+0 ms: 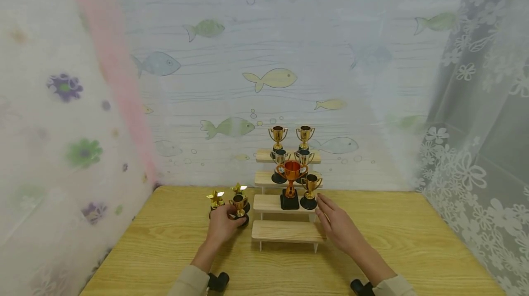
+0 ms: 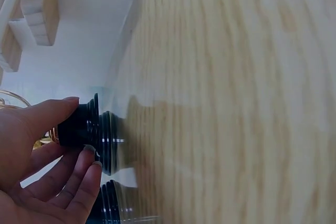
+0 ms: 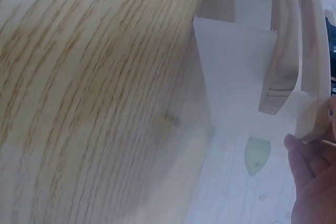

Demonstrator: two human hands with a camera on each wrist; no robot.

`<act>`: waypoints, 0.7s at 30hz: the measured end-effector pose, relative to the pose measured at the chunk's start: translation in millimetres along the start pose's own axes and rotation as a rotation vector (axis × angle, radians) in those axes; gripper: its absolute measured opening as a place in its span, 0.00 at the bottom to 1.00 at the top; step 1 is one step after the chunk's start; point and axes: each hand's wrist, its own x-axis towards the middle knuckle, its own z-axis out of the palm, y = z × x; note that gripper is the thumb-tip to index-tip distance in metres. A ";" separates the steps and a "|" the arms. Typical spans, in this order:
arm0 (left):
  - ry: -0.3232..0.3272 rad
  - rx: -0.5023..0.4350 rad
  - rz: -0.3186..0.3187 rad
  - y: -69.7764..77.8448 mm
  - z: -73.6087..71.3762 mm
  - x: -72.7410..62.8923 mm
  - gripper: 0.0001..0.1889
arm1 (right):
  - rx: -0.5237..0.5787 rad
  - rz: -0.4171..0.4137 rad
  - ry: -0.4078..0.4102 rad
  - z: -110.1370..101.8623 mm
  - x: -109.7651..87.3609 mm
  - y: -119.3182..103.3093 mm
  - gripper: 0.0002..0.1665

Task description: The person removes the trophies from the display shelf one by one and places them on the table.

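My left hand (image 1: 223, 227) pinches a small gold trophy cup (image 1: 239, 203) near its black base (image 2: 79, 124). In the left wrist view the thumb lies on one side of that base and the fingers on the other, close over the table. Two gold star trophies (image 1: 216, 198) stand just behind this hand. My right hand (image 1: 336, 222) has its fingers extended at the right end of a wooden tier (image 1: 266, 203) of the stepped stand. On that tier are a large orange-red trophy cup (image 1: 292, 172) and a gold trophy cup (image 1: 311, 186).
Two silver trophy cups (image 1: 280, 157) stand on the tier behind, and two gold ones (image 1: 278, 135) on the top tier. The lowest tier (image 1: 287, 231) is bare wood. A fish-patterned curtain (image 1: 231, 80) hangs behind the wooden table (image 1: 165, 227).
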 end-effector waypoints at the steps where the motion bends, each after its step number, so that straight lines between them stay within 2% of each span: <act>1: 0.000 0.003 0.001 -0.2 0.1 0.1 0.14 | 0.001 0.001 -0.003 -0.2 0.0 -0.2 0.26; 12: -0.015 0.037 -0.009 -8.7 4.6 3.8 0.12 | -0.006 0.007 -0.010 -0.4 1.2 -0.4 0.26; 21: -0.019 0.029 -0.020 -7.2 4.6 2.1 0.12 | -0.003 0.008 -0.012 -0.7 0.5 -0.8 0.26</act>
